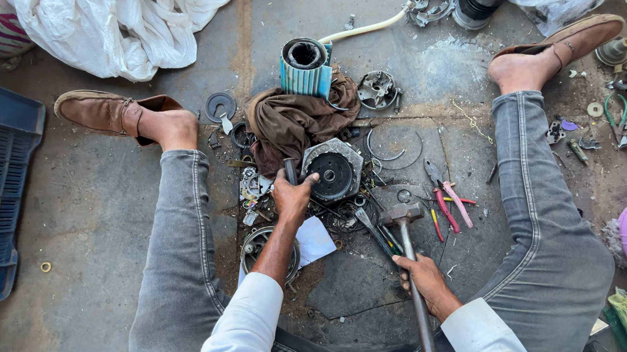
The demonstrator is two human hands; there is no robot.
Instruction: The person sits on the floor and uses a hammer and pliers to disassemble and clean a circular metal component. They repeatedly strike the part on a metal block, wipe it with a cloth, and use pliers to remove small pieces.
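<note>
The left hand [293,193] is clenched around a short dark rod-like tool [290,172], which it holds upright with the wrist bent and the forearm reaching forward from a white sleeve. The tool's tip stands at the left edge of a round grey motor end cover [334,170], and the thumb lies just against that cover's rim. The right hand [422,277] is closed around the handle of a hammer [403,221], gripping about midway along the shaft, with the forearm drawn in close to the body. The hammer's head is to the right of and nearer the person than the cover, apart from it. Beyond the cover lies a brown rag [288,123], with a ribbed blue cylinder [307,70] beyond that. Red-handled pliers [446,203] lie to the cover's right.
</note>
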